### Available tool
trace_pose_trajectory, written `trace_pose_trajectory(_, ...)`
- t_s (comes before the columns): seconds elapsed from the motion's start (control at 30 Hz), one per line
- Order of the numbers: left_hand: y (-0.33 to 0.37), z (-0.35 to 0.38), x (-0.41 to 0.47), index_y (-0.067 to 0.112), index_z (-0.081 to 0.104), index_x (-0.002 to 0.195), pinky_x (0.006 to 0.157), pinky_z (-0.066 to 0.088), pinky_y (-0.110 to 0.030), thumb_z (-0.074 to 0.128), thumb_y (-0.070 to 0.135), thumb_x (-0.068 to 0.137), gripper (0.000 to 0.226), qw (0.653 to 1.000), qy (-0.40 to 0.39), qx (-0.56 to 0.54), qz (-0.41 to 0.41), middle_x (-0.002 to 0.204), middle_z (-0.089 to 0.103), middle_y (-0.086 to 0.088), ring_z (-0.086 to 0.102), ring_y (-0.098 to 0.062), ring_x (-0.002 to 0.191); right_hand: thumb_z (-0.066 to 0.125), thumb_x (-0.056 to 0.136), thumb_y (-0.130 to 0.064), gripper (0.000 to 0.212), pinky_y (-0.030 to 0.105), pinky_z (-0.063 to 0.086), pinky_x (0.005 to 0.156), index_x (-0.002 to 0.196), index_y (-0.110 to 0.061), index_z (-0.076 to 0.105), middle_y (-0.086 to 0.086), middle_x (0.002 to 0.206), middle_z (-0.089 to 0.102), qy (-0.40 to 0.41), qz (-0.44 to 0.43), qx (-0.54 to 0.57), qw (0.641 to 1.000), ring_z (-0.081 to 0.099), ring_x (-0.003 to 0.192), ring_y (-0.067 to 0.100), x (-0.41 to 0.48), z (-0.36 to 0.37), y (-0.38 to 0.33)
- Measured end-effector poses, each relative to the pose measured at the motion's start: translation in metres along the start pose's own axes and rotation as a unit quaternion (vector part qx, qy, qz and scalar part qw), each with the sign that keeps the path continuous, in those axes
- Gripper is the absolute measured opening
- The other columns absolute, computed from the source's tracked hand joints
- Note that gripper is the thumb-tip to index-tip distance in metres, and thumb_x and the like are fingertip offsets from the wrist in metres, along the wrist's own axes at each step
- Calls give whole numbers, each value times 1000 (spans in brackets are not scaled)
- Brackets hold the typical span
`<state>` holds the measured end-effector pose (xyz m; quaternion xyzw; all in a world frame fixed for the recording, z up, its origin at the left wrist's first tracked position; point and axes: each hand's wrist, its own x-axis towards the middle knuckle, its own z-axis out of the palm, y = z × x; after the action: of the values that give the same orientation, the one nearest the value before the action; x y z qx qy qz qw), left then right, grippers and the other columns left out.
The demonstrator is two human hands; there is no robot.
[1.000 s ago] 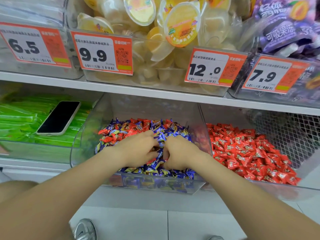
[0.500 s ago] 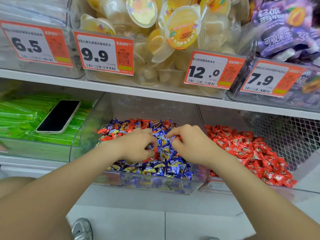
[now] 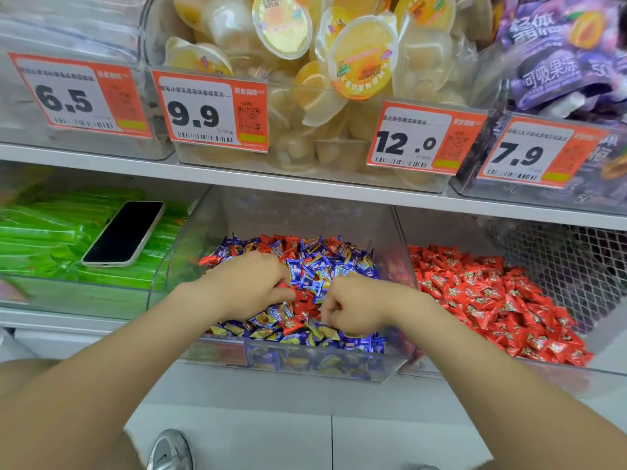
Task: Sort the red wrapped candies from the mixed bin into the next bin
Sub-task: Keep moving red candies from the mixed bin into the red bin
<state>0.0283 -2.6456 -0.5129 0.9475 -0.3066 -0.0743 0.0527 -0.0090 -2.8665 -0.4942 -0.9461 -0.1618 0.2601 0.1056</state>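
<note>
From the head camera, both hands are low in the mixed bin (image 3: 305,364), knuckles up. The left hand (image 3: 251,286) has its fingers bent down into the pile, and its thumb lies against some red wrapped candies (image 3: 302,300); I cannot tell if it really holds one. The right hand (image 3: 356,303) is curled with the fingertips hidden under it, so I cannot tell its grip either. These red candies lie just between the two hands, and blue candies (image 3: 322,269) lie beyond them. To the right of the right hand, behind a clear wall, the next bin (image 3: 492,371) holds a red pile (image 3: 492,300). Far left of the left hand, a phone (image 3: 125,232) rests on green packs (image 3: 40,239).
</note>
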Motion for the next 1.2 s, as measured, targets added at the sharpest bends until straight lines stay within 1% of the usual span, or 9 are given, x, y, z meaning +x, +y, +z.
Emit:
trace_pose_trajectory(0.13,4,0,3,21,56,108,74,51,-43,42,34,109,20,999,24,13,21,81,57,2,55,-23,82,50,90,2,39,29,52,68,109,-16,78,-13,76,65,59,25,-7,998,61,82,15,-7,-4,7)
trace_pose_trajectory(0.23,14,-2,2,32,59,115,77,49,-41,40,24,105,24,999,-6,-21,47,88,60,5,55,-21,89,48,98,-10,39,39,56,84,122,-29,72,-12,96,66,106,23,-56,993,59,107,20,-3,4,6)
trace_pose_trajectory(0.33,22,6,0,31,65,101,83,50,-41,49,48,102,24,997,-39,-7,71,92,58,4,56,-19,92,57,102,-36,21,41,57,78,114,-34,74,-4,103,73,165,20,-77,983,66,104,26,8,13,2)
trace_pose_trajectory(0.4,24,10,0,32,67,108,79,46,-35,58,69,93,40,994,-79,22,72,95,53,6,54,-18,96,65,97,-36,27,37,52,70,123,-40,73,-3,103,73,167,9,-106,980,66,103,26,15,16,-2)
trace_pose_trajectory(0.6,22,13,5,33,76,114,81,44,-30,75,53,90,31,991,-71,-38,108,89,49,22,53,-10,94,71,89,-28,60,35,45,71,146,-42,57,-7,93,56,81,7,-182,980,63,109,26,21,9,-3)
trace_pose_trajectory(0.77,16,11,4,25,58,94,86,49,-45,55,44,100,20,995,-17,-85,46,91,56,2,51,-15,91,80,84,-36,36,36,48,70,118,-26,71,3,95,66,142,27,-180,973,67,96,30,37,18,1)
trace_pose_trajectory(0.93,11,1,5,21,51,79,58,43,-41,52,43,93,27,986,96,-136,-29,65,56,-3,48,-24,57,72,86,-32,23,34,44,67,105,-21,68,-1,83,57,154,34,-143,977,64,89,31,33,21,2)
trace_pose_trajectory(1.03,9,-1,5,27,62,90,59,48,-39,57,34,92,9,988,88,-124,-43,66,62,2,50,-15,53,68,86,-39,25,33,49,60,74,-17,63,0,62,62,188,42,-20,981,64,72,30,22,11,1)
trace_pose_trajectory(1.2,13,3,10,35,72,112,73,53,-37,49,19,100,31,995,50,-83,4,77,56,14,62,-19,80,52,95,-31,31,32,58,60,72,-10,55,7,53,69,234,54,161,957,65,48,16,-15,-18,-7)
